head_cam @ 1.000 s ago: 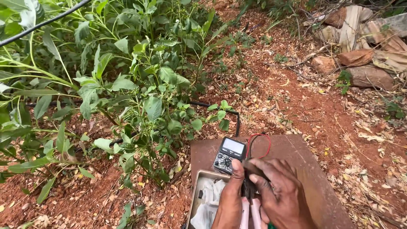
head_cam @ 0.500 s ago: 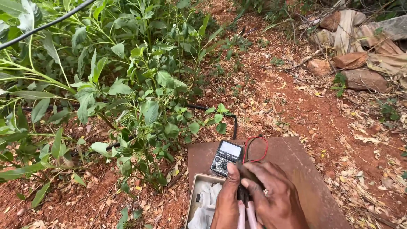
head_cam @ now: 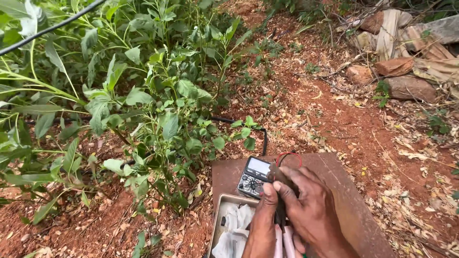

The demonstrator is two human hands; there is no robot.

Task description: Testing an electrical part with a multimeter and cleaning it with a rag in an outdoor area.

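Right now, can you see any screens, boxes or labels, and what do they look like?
Multimeter: on the brown board, by the left hand; dark grey body, pale rectangular screen, round dial below.
Open box: lower edge, left of the hands; rectangular, tan rim, white cloth inside.
No labels or signs show.

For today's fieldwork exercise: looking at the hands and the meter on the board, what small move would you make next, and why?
Probably ease the right hand back a little so the multimeter shows fully. Both hands bunch over its right edge, the left hand pinching dark probe handles, and the red lead loops just behind. The screen faces up on the brown board, partly crowded by fingers, so reading it looks awkward.
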